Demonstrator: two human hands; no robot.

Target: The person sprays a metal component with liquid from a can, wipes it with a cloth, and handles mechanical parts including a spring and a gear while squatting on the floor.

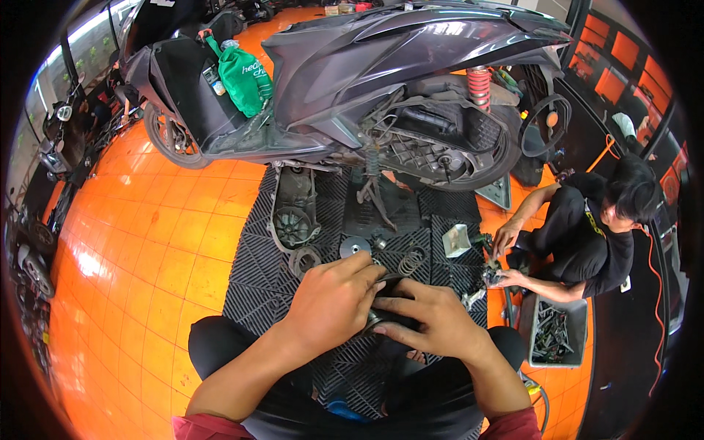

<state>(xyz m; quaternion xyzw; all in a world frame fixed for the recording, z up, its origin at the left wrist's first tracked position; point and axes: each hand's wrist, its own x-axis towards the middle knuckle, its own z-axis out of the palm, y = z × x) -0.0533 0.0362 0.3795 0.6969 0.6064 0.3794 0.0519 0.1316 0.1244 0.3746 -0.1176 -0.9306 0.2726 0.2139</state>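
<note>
Both my hands meet over my lap, around a dark round part [398,315] with a metal edge, probably from the scooter's drive; my fingers hide much of it. My left hand [326,301] grips its left side with bent fingers. On the opposite side, my right hand [440,319] has its fingers and thumb around it. Just beyond them, on the black ribbed mat [253,282], lie a silver disc [355,247], a coil spring [412,260] and a metal ring [302,260]. A grey casing cover [295,220] lies farther left.
A dark scooter [330,81] stands across the far side, its side casing opened, with a green bag [246,79] hanging from it. At right another person [609,235] squats, handling a part. A grey bin [581,337] of tools and a white box [456,240] are nearby.
</note>
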